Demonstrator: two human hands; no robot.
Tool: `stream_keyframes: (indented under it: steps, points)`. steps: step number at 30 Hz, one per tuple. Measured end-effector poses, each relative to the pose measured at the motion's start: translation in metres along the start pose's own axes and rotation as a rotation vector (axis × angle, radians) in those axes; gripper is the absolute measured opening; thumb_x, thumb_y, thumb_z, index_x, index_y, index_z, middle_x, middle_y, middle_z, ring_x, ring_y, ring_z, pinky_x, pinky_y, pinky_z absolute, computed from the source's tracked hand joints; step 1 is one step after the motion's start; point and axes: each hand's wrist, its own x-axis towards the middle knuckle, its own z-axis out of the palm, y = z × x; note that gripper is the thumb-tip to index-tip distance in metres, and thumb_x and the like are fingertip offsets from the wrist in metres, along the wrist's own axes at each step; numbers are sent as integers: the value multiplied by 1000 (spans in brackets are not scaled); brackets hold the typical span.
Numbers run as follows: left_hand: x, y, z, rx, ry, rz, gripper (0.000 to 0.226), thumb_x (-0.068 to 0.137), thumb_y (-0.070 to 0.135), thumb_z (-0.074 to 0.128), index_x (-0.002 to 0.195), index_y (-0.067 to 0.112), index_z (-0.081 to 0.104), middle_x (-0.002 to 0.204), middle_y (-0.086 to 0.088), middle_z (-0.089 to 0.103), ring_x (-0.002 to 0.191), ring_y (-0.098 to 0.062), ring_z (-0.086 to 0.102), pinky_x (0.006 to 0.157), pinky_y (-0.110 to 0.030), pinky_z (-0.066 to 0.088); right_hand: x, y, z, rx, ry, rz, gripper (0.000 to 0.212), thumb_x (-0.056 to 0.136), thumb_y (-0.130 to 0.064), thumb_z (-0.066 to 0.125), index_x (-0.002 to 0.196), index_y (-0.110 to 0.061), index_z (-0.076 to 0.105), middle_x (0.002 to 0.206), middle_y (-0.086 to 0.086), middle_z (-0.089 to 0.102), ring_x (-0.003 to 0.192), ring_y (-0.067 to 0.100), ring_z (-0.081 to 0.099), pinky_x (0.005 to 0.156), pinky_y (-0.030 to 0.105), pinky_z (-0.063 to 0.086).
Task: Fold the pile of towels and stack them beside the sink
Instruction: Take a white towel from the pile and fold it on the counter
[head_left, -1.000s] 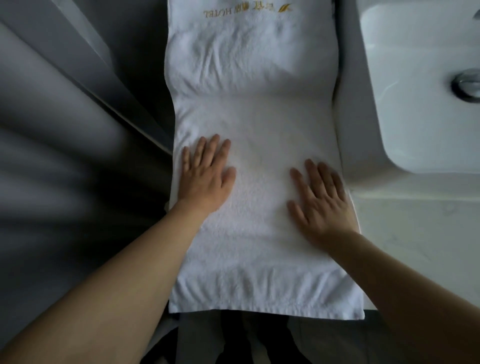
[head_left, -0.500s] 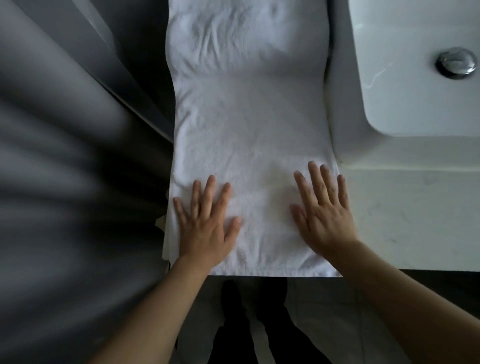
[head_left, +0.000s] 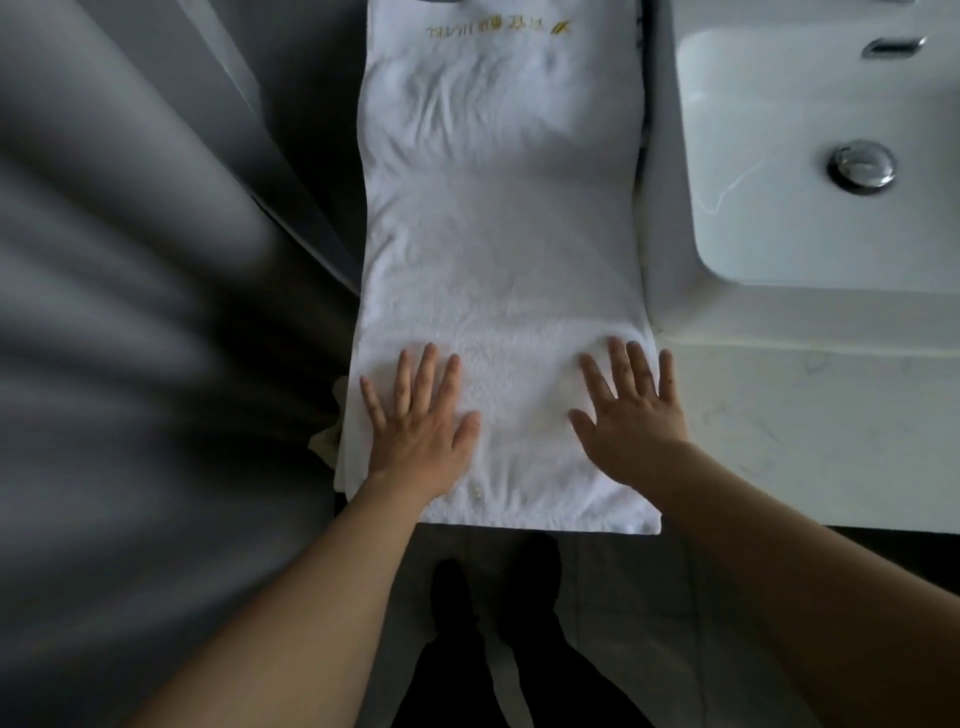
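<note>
1. A long white terry-cloth towel (head_left: 498, 260) lies stretched lengthwise on the pale stone counter (head_left: 810, 426), just left of the white ceramic sink basin (head_left: 810, 156). Gold embroidered lettering (head_left: 498, 27) marks the towel's far end.
2. The left hand (head_left: 421, 431) rests flat on the towel's near end, away from the sink, fingers straight and spread, gripping nothing.
3. The right hand (head_left: 631, 415) presses flat on the sink side of the same end, fingers likewise apart, its little finger at the towel's edge.
4. The step looks like smoothing before a fold. To do it well, keep both palms flat and sweep evenly; the wrinkled far half near the lettering probably needs flattening too.
5. Compared with half a second ago, the hands sit in much the same place on the towel, but the view has tipped up, bringing the lettering and a chrome faucet (head_left: 893, 48) behind the sink into sight.
</note>
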Motion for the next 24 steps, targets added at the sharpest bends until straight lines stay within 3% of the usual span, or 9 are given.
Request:
stream_keyframes:
  steps: [3,7,11,15,18,21,24]
  points:
    - [9,17,-5,22,102,65,70,93,59,0,154,32,-20,161,4,-32,145,-19,-35,115,-62,-18,2,-17,-5,102,181,-101,64,98,-54,2,154,-26,-9,160,6,-20,146,24,-21,118,45,-15]
    - [14,7,9,12,107,88,68,94,59,6,156,35,-11,165,6,-18,150,-20,-24,117,-60,-13,0,-10,26,161,168,-70,62,96,-62,5,150,-39,-17,160,-1,-21,147,19,-20,120,41,-12]
    - [0,-47,16,-38,188,-102,67,97,57,8,158,32,-5,166,4,-11,153,-20,-11,122,-55,-4,-9,23,40,141,179,39,69,91,-66,3,152,-38,-11,161,-3,-16,148,17,-17,121,40,-8]
    - [-11,-58,6,-45,112,-283,68,98,55,5,157,25,-10,167,-2,-11,152,-22,-14,121,-54,-10,-17,23,31,83,124,179,73,87,-65,-15,149,-28,-24,157,1,-31,140,16,-33,115,44,-22]
    - [-18,-16,8,-44,150,-76,67,98,55,7,156,28,-14,162,4,-25,149,-19,-25,118,-49,-21,-32,-9,30,149,142,-36,63,92,-63,-9,146,-35,-25,155,-5,-33,142,18,-32,116,43,-21]
    - [-36,-10,20,5,87,152,63,98,55,4,155,34,-11,165,6,-15,151,-18,-21,121,-48,-15,-46,-4,44,162,75,-101,62,91,-65,-5,145,-44,-27,154,-8,-34,142,15,-32,118,42,-17]
    - [-53,-54,25,-56,106,-33,62,99,54,3,157,34,0,167,4,-5,153,-21,-7,123,-50,-6,-53,27,50,143,35,87,62,90,-64,-3,143,-43,-31,153,-8,-37,142,17,-32,117,45,-18]
